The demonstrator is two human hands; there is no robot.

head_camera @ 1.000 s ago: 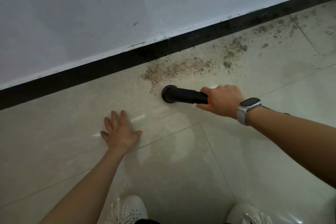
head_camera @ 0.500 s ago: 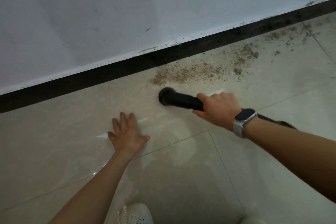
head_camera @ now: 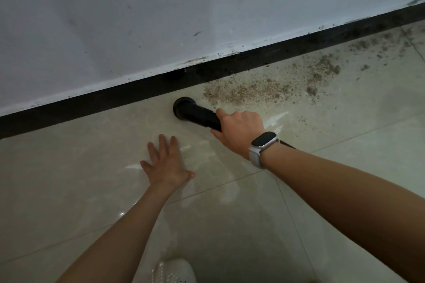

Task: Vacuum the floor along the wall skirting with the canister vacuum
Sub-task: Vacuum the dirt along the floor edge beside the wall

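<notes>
tiled floor (head_camera: 92, 186), dirt (head_camera: 253, 92), nozzle (head_camera: 184, 110)

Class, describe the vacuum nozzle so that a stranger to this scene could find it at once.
Start at the black skirting under the white wall. Just below it, on the tiled floor, lies a black tube, the vacuum nozzle, gripped by the right hand. Its round flared mouth, left of the dirt, sets it apart.

Black vacuum nozzle (head_camera: 192, 114) on tile floor (head_camera: 92, 167), mouth seemingly near black skirting (head_camera: 142, 92)
</notes>
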